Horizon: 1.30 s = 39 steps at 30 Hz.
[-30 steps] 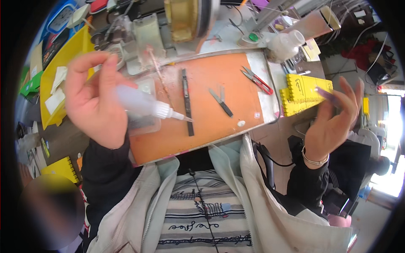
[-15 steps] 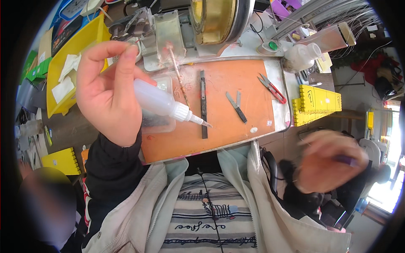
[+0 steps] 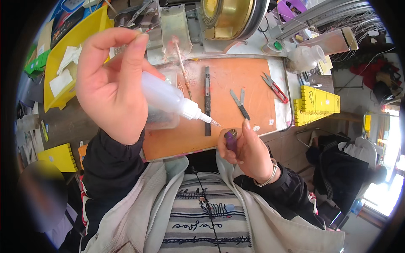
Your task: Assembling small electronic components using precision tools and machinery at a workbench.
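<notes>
My left hand (image 3: 116,90) is closed round a translucent squeeze bottle (image 3: 166,95), tilted so its narrow clear tip points down and to the right. Its thumb and index finger are pinched together; whatever lies between them is too small to make out. My right hand (image 3: 251,154) is curled round a small purple piece with a metallic end (image 3: 231,141), thumb raised, near the front edge of an orange work mat (image 3: 173,143). The bottle's tip is just above and left of this hand. A black craft knife (image 3: 207,101) lies beyond the tip.
On the mat lie a dark-handled folding blade (image 3: 240,105) and red thread snips (image 3: 276,89). A brush-like stick (image 3: 183,69) leans by a clear box (image 3: 158,122). Yellow bin (image 3: 52,90) stands left, a golden spool (image 3: 225,19) behind, a cloudy bottle (image 3: 301,59) at right.
My right hand has swung in from the far right to the mat's front edge with the purple piece. The left hand keeps the bottle and has shifted only slightly; the view has moved a little.
</notes>
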Motion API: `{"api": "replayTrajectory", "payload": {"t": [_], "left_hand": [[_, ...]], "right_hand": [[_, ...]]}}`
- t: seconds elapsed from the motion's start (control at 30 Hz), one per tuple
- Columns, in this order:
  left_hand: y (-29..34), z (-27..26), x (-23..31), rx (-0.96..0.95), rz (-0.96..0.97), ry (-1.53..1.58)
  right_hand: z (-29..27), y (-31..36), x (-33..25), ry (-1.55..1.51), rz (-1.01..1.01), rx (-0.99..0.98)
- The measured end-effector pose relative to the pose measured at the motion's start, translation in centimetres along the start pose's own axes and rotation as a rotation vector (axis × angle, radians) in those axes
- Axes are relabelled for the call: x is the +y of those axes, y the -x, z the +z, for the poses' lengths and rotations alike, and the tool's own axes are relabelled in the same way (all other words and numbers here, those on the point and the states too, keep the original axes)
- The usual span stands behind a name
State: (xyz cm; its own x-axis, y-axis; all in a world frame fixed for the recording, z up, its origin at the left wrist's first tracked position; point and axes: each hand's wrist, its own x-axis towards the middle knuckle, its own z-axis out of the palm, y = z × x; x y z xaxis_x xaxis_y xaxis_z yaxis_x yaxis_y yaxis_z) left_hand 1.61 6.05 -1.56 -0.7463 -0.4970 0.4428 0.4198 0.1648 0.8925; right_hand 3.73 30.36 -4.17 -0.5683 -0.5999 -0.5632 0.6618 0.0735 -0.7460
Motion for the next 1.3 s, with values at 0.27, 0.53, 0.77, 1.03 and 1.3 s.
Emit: {"api": "replayTrajectory", "payload": {"t": [0.27, 0.53, 0.77, 1.03, 1.3], "left_hand": [[0.0, -0.7, -0.6, -0.023, 0.023, 0.039], [0.1, -0.2, -0.2, -0.027, 0.034, 0.019], [0.1, -0.4, -0.1, -0.037, 0.039, 0.017], [0.1, -0.1, 0.0, -0.023, 0.027, 0.019], [0.2, -0.1, 0.0, -0.020, 0.003, 0.017]], "right_hand": [[0.7, -0.5, 0.0, -0.006, 0.010, -0.037], [1.2, -0.5, 0.2, 0.140, -0.057, -0.010], [1.3, -0.7, 0.3, 0.104, -0.046, -0.005], [1.3, -0.8, 0.4, 0.113, -0.076, -0.007], [1.3, -0.9, 0.4, 0.090, -0.062, 0.005]]}}
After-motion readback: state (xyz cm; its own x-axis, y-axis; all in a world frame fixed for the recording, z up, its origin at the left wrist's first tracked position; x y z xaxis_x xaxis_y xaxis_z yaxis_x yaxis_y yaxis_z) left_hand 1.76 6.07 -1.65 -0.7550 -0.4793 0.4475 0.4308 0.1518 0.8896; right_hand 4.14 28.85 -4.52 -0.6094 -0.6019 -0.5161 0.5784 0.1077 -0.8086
